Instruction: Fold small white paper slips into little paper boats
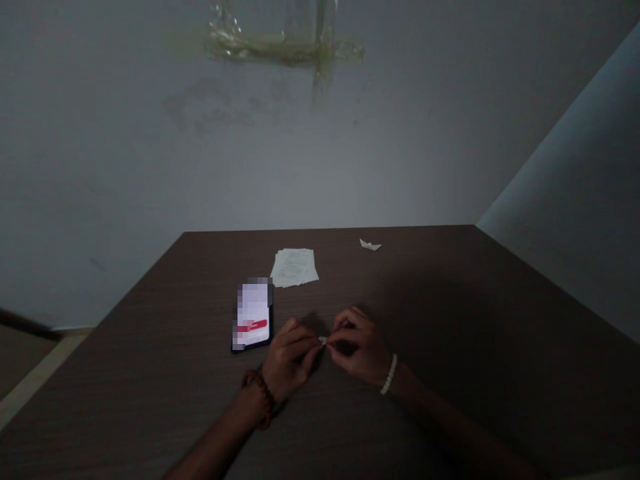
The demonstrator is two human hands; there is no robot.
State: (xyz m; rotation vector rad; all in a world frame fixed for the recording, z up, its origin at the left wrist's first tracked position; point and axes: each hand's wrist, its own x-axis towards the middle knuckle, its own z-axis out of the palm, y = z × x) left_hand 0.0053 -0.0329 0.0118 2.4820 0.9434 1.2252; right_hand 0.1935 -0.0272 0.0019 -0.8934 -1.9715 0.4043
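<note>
A small piece of folded white paper (323,341) is pinched between my two hands, low over the middle of the table. My left hand (291,358) grips its left end with thumb and fingertips; a brown bead bracelet circles that wrist. From the other side, my right hand (361,345) closes on the right end, with a pale bead bracelet on the wrist. Most of the paper is hidden behind the fingertips, so its folded shape cannot be made out. Just left of my left hand lies a phone (253,313) with its screen lit.
A stack of printed paper sheets (294,267) lies behind the phone. Farther back to the right sits a folded paper boat (370,245). The dark wooden table (200,413) meets a grey wall (400,167) with clear tape (285,52) stuck on it.
</note>
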